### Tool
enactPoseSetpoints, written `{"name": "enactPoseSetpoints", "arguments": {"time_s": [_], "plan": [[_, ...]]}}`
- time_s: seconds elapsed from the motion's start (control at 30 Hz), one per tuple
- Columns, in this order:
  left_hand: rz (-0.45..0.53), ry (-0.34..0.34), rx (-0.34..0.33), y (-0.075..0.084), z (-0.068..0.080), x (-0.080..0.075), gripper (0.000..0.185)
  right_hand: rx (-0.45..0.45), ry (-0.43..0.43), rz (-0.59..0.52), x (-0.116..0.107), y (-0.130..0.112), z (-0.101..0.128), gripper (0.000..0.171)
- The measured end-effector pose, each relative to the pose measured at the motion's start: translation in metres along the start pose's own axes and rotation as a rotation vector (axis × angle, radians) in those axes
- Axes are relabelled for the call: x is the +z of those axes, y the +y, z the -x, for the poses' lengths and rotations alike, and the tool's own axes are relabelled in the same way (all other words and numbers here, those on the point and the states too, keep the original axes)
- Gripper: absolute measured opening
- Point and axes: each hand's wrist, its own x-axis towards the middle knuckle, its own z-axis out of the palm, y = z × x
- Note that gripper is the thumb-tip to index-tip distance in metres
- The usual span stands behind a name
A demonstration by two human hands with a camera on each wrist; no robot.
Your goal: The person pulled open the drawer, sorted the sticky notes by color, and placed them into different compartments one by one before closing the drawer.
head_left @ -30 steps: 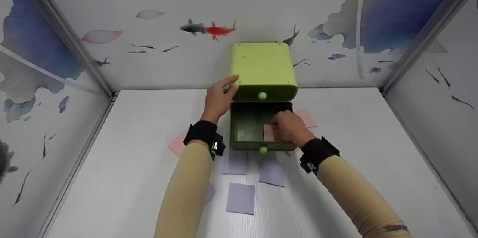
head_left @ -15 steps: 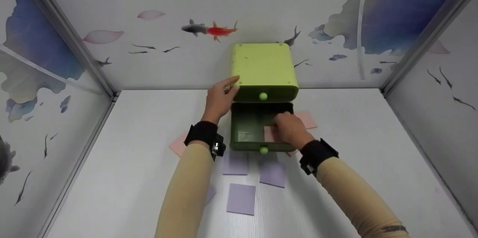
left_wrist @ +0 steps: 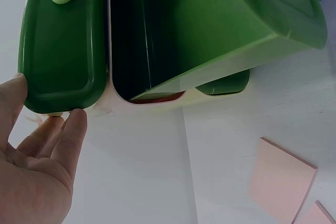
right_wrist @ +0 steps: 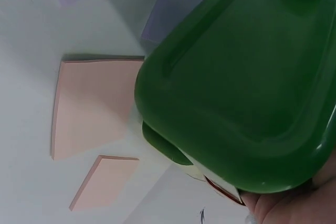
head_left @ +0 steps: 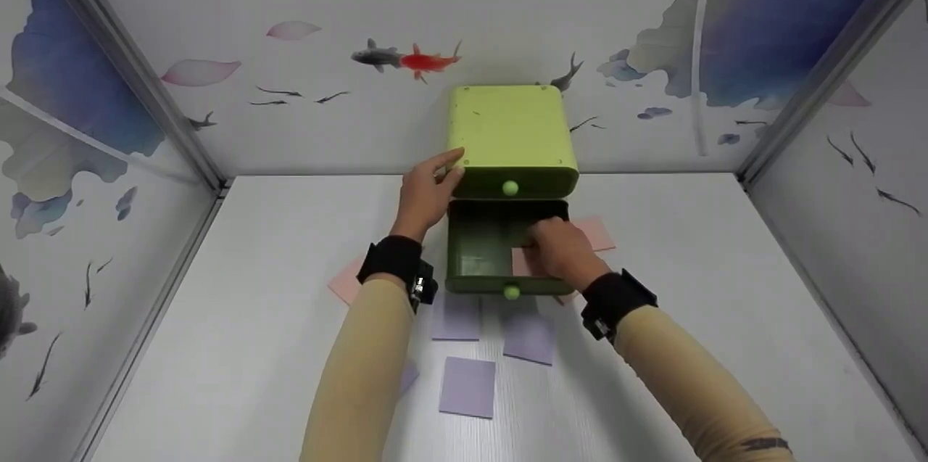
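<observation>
A lime-green mini drawer cabinet (head_left: 513,125) stands against the back wall, its dark green middle drawer (head_left: 478,259) pulled out. My left hand (head_left: 423,194) holds the cabinet's upper left front corner. In the left wrist view, its fingertips (left_wrist: 76,121) touch the edge around the shut top drawer (left_wrist: 65,51). Inside the pulled-out drawer, my right hand (head_left: 569,248) has curled fingers at a pink sticky note pad (head_left: 525,263), pinching its upper edge; the fingertips are hidden. In the right wrist view the drawer front (right_wrist: 247,82) covers most of that hand.
Several purple sticky note pads (head_left: 467,386) lie on the white table (head_left: 239,346) in front of the cabinet. More pink pads (right_wrist: 97,106) lie to its right, others (left_wrist: 283,179) to its left. A lower drawer (left_wrist: 226,83) shows beneath the pulled-out one. Printed walls enclose three sides.
The pink pad under my right hand sits slightly lower in the drawer. Both hands otherwise keep their places.
</observation>
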Motion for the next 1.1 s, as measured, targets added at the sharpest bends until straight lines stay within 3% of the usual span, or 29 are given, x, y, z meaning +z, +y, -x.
{"name": "enactPoseSetpoints", "arguments": {"time_s": [0.17, 0.4, 0.83, 1.1], "plan": [[-0.001, 0.001, 0.005, 0.000, 0.000, 0.001, 0.038, -0.025, 0.024, -0.052, -0.005, 0.005, 0.004, 0.013], [-0.010, 0.003, 0.007, -0.002, 0.000, 0.001, 0.038, -0.024, 0.036, -0.136, -0.023, 0.009, 0.013, 0.023], [-0.004, 0.003, -0.009, -0.003, -0.002, 0.002, 0.038, -0.083, 0.153, -0.173, -0.051, 0.034, 0.031, 0.016], [-0.005, -0.002, -0.001, -0.001, 0.000, 0.001, 0.038, 0.018, 0.145, -0.179, -0.060, 0.063, 0.039, 0.017]]}}
